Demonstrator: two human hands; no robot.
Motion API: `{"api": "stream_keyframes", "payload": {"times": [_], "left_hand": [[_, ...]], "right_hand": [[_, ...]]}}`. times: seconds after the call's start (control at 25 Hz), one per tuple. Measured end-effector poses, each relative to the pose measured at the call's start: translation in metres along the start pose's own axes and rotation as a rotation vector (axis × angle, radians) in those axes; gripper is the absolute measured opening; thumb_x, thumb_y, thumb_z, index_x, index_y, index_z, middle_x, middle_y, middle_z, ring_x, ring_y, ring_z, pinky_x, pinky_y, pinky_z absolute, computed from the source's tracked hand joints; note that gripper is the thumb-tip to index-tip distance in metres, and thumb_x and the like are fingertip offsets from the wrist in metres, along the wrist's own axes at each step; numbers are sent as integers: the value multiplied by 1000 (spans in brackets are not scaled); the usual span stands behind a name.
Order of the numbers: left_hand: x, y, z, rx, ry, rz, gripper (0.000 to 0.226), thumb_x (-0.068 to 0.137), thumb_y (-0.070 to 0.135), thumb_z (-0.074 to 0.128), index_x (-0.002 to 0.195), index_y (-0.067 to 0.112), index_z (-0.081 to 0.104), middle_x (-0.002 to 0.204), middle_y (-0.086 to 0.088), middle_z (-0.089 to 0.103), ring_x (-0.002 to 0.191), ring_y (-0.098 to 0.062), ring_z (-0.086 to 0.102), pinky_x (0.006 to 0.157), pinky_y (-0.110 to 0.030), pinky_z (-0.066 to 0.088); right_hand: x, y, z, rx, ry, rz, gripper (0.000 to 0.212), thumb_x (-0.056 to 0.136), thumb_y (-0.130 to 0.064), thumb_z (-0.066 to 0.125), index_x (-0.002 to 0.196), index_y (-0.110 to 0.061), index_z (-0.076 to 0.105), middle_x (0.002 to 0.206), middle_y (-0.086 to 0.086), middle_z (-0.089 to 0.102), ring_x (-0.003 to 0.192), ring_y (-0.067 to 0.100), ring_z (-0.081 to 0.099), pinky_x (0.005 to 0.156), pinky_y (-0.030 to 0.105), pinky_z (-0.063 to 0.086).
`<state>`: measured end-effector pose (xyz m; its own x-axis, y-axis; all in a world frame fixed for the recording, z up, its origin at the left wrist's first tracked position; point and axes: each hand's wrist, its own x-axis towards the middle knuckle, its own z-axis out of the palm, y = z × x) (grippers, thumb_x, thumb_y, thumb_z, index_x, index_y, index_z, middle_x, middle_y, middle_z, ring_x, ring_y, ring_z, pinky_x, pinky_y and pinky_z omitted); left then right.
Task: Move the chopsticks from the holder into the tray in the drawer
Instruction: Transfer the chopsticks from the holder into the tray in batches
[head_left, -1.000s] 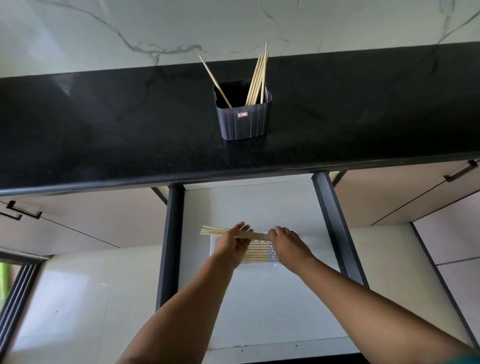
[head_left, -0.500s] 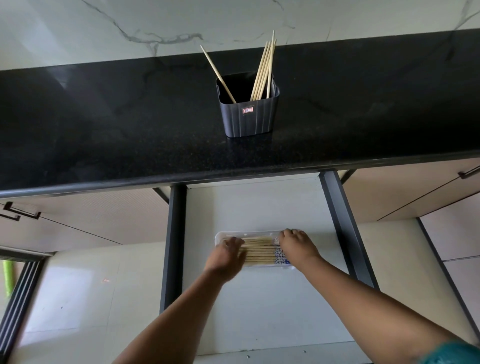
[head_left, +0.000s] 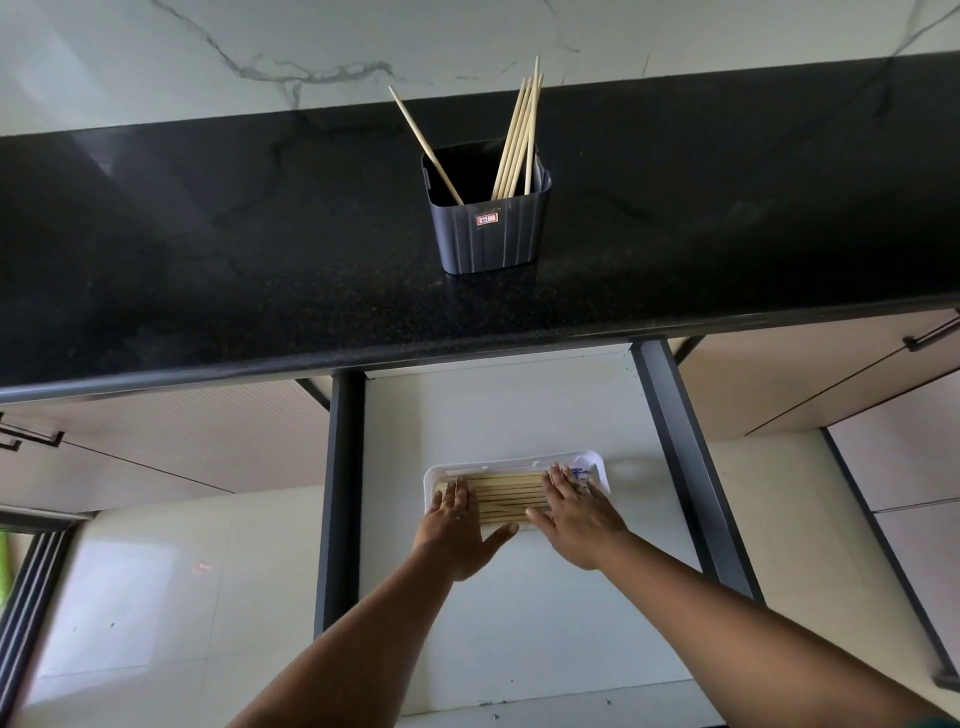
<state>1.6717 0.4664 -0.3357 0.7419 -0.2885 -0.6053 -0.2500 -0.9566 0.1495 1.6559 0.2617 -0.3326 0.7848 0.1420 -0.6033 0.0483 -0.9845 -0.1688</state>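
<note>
Head view: the left hand (head_left: 457, 525) and the right hand (head_left: 574, 512) both lie flat with straight fingers, gripping nothing, resting on the two ends of the chopsticks in the tray (head_left: 511, 496). Those sticks lie side by side, long axis running left to right, inside the white tray (head_left: 597, 460) on the floor of the open drawer (head_left: 498, 410). The left fingers cover the left ends, the right fingers the right ends, with the middle of the bundle showing between them.

The remaining chopsticks (head_left: 519, 137) stand in the dark holder (head_left: 491, 228) on the black countertop (head_left: 208, 249), straight ahead of and above both hands, well apart from them. One leans left alone; a cluster leans against the right wall, their long axes near upright. The holder sits slightly right of the drawer's centre, so the right hand looks marginally nearer to the cluster.

The countertop's front edge overhangs the back of the drawer, so I judge either hand must rise clear of it before reaching forward. The dark drawer rails (head_left: 675, 457) on either side leave open room around the tray.
</note>
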Motion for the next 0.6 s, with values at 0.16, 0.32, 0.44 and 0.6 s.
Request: {"api": "stream_keyframes", "payload": {"times": [0.16, 0.32, 0.44, 0.6], "left_hand": [[0, 5, -4, 6, 86, -3, 96, 88, 73, 16, 151, 1, 10, 159, -19, 9, 148, -30, 8, 119, -38, 2], [-3, 5, -1, -14, 158, 59, 76, 94, 62, 26, 143, 5, 34, 150, -15, 37, 141, -31, 28, 117, -37, 17], [-7, 0, 0, -135, 339, 152, 40, 95, 44, 41, 113, 12, 56, 118, -7, 60, 116, -30, 52, 96, -34, 39], [-4, -7, -6, -152, 342, 115, 42, 97, 38, 42, 127, 11, 53, 134, -8, 54, 129, -30, 42, 106, -33, 32]], "right_hand": [[5, -3, -1, -40, 23, 40, 79, 96, -63, 10, 155, -10, 10, 164, 9, 3, 152, 21, 2, 121, 44, -2], [0, -4, -2, -44, 202, -41, 64, 98, -55, 26, 137, -8, 46, 140, 10, 48, 130, 28, 44, 114, 40, 29], [-3, -3, 0, 32, 215, -33, 52, 99, -50, 34, 127, -11, 52, 128, 8, 52, 120, 28, 50, 102, 37, 40], [-1, -1, -4, 87, 184, -99, 65, 97, -58, 32, 140, -10, 42, 149, 8, 37, 141, 27, 31, 114, 38, 29]]}}
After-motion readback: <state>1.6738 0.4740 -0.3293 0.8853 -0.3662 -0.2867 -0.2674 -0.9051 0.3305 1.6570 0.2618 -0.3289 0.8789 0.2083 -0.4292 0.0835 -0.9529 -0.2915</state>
